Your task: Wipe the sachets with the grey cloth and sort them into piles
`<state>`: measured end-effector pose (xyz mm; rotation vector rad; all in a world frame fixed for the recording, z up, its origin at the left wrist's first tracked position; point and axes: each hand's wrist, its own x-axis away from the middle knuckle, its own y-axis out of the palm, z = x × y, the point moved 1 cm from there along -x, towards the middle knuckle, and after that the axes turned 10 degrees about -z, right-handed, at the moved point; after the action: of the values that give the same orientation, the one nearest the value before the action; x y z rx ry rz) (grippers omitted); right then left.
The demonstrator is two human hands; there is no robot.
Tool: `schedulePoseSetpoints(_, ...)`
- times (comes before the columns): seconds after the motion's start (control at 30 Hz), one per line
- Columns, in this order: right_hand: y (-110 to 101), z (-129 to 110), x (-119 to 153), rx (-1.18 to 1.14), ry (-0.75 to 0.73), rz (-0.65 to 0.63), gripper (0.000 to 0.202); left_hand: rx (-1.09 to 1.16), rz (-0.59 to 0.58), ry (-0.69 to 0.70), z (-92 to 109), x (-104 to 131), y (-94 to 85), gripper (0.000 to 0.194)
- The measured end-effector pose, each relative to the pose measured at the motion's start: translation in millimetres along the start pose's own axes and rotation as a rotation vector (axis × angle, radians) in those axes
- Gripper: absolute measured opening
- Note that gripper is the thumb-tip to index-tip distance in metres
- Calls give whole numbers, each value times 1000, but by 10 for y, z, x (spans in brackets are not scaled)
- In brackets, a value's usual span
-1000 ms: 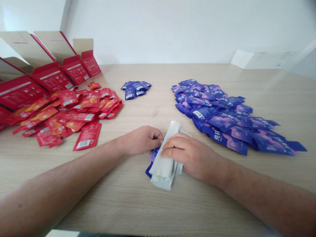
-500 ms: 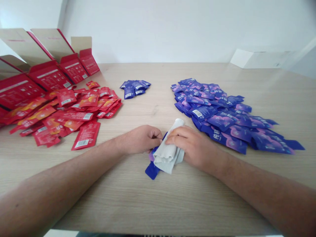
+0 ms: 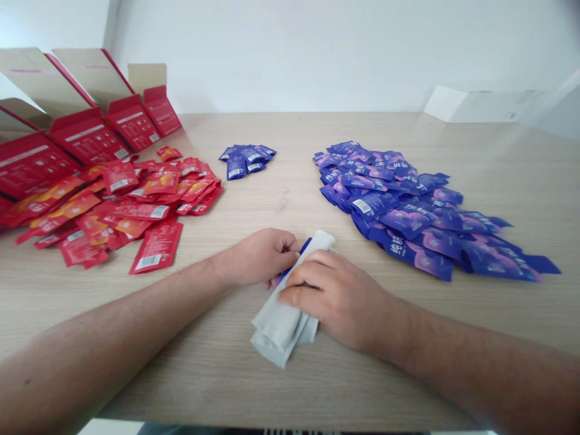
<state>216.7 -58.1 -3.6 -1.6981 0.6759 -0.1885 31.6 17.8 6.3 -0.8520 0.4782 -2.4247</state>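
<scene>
A folded whitish cloth (image 3: 283, 314) lies over a blue packet (image 3: 304, 249) near the front middle of the table. My right hand (image 3: 338, 293) grips the cloth from the right, fingers pressed on its upper side. On the other side, my left hand (image 3: 267, 257) has its fingers curled at the left edge of the blue packet. Most of that packet is hidden under the cloth; only a narrow blue strip shows between the hands.
Red packets (image 3: 156, 244) lie piled at the left, before open red boxes (image 3: 90, 136). A small group of blue packets (image 3: 247, 160) is at the back middle. A large blue-purple pile (image 3: 408, 217) spreads at the right. A white box (image 3: 475, 106) stands at the back right.
My right hand has moved the cloth down and to the left along the blue packet, covering its lower end. My left hand has stayed almost in place.
</scene>
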Motion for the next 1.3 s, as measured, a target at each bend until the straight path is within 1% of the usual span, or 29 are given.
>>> schedulePoseSetpoints(0.07, -2, 6, 0, -3, 19, 8, 21, -1, 10, -7, -3, -4, 0, 19)
schedulePoseSetpoints(0.17, -10, 7, -12, -20, 98, 57, 21, -28, 42, -14, -5, -11, -7, 18)
schedulePoseSetpoints(0.2, -6, -6, -21, -18, 99, 59, 21, -30, 44, -11, -4, -12, -9, 19)
schedulePoseSetpoints(0.3, 20, -59, -50, 8, 22, 16, 22, 13, 13, 5, 1, -11, -10, 19)
schedulePoseSetpoints(0.37, 31, -62, -55, 17, 4, 2, 22, 27, 3, 4, -3, -12, -11, 19)
schedulePoseSetpoints(0.5, 23, -12, -36, -5, 110, 56, 22, -67, 62, 18, -15, -18, -23, 18)
schedulePoseSetpoints(0.57, 23, -20, -33, -4, 104, 52, 22, -56, 55, 18, -14, -21, -22, 19)
schedulePoseSetpoints(0.7, 25, -41, -37, 12, 34, 15, 22, 22, 11, 3, -13, -28, -15, 19)
schedulePoseSetpoints(0.87, 22, -7, -45, 3, 116, 77, 23, -81, 76, 40, -39, -38, -28, 17)
schedulePoseSetpoints(0.93, 35, -39, -57, 5, 82, 58, 22, -40, 64, 27, -43, -34, -27, 16)
schedulePoseSetpoints(1.03, 33, -61, -53, 0, -29, 0, 22, 47, 8, 24, -34, -26, -17, 17)
schedulePoseSetpoints(1.1, -4, -2, -27, -15, -19, 0, 22, 63, -13, 30, -28, -25, -13, 17)
schedulePoseSetpoints(1.23, -108, 185, 39, -53, 137, 79, 24, 91, -25, 17, -33, -30, -17, 15)
schedulePoseSetpoints(1.3, -126, 230, 51, -76, 118, 64, 24, 97, -45, 15, -30, -28, -22, 13)
